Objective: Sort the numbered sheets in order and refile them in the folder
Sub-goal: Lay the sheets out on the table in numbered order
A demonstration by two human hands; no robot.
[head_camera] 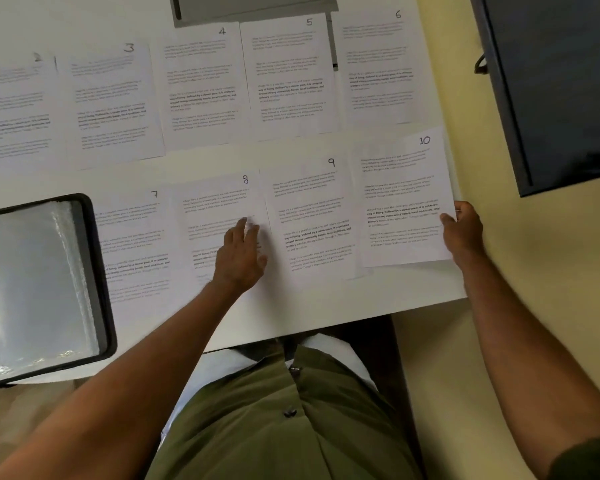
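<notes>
ten white printed sheets lay in numbered rows on the white table [326,306], so sorting looked done. next: stack them for the open black clear-sleeve folder [49,289]. right hand [463,233] pinched the sheet marked 10 [402,202] at its edge; left hand [241,258], fingers spread, pressed the sheet marked 8 [215,206].

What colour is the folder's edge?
Black, around clear plastic sleeves; the folder shows best in the head view.

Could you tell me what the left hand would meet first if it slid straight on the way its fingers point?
Probably the upper part of sheet 8, on which the left hand already rests; beyond it, sheet 4.
</notes>
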